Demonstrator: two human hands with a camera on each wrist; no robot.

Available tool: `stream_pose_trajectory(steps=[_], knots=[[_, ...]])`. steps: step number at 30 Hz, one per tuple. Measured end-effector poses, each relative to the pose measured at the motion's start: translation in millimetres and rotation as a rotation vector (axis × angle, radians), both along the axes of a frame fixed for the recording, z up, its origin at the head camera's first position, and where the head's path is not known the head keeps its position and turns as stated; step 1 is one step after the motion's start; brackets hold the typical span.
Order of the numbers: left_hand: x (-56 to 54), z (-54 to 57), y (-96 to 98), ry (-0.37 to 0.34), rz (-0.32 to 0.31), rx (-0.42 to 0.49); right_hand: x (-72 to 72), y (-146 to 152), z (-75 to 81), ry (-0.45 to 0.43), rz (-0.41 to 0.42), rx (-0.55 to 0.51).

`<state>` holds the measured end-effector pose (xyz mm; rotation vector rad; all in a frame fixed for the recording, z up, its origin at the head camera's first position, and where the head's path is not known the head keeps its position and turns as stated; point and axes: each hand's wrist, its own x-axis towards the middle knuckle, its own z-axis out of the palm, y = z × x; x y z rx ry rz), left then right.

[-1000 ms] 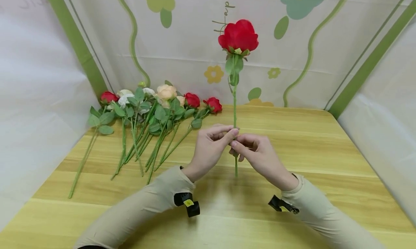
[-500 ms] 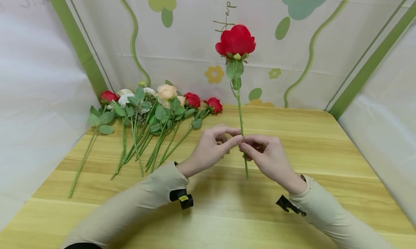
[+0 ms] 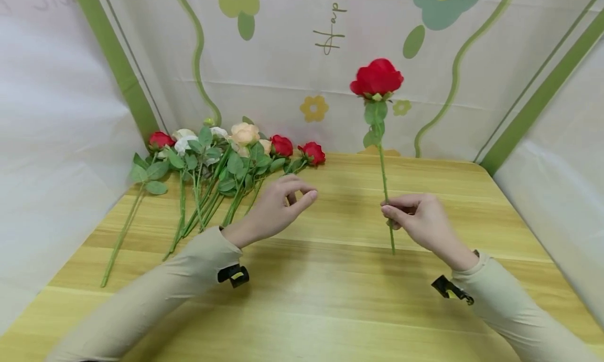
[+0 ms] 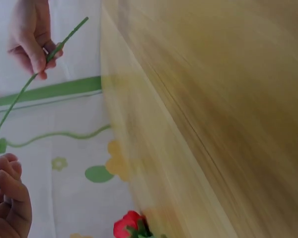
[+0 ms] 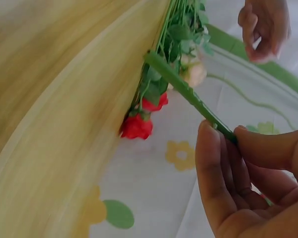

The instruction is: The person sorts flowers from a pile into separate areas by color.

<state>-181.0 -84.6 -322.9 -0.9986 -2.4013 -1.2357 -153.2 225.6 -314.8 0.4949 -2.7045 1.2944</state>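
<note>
A long-stemmed red rose (image 3: pixel 377 78) stands nearly upright above the right side of the table. My right hand (image 3: pixel 422 217) pinches its green stem low down between thumb and fingers; the stem's cut end (image 5: pixel 161 64) sticks out past them in the right wrist view. My left hand (image 3: pixel 278 202) is off the stem and holds nothing, its fingers loosely bent over the table. Near it, on the left, lies a row of flowers: red roses (image 3: pixel 312 152), peach blooms (image 3: pixel 245 134) and white blooms (image 3: pixel 185 144). My left forearm and hand hide some of their stems.
The wooden table (image 3: pixel 330 299) is walled in by white cloth. A printed flower curtain (image 3: pixel 283 52) closes off the back. One flower stem (image 3: pixel 123 233) lies apart at the far left of the row.
My left hand has let go of the rose stem and moved left. My right hand has carried the rose to the right and its bloom now sits lower.
</note>
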Motion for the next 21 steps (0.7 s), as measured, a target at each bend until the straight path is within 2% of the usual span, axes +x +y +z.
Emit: stream_pose_trajectory(steps=[4, 10, 13, 18, 21], knots=[[-1.8, -0.6, -10.8, -0.029, 0.019, -0.076, -7.2, 19, 0.5, -0.049, -0.034, 0.014], [-3.7, -0.4, -26.2, -0.079, 0.029, -0.230, -14.4, 53, 0.0, -0.093, -0.087, 0.107], [-5.3, 0.6, -32.5, -0.067, 0.049, -0.325, -17.7, 73, -0.6, -0.138, -0.107, 0.153], [-9.3, -1.4, -43.1, 0.000, 0.126, -0.433, -23.7, 107, -0.4, -0.162, -0.143, 0.310], [-12.6, -4.4, -51.4, -0.008, 0.177, -0.486, -27.2, 129, 0.6, -0.163, -0.149, 0.376]])
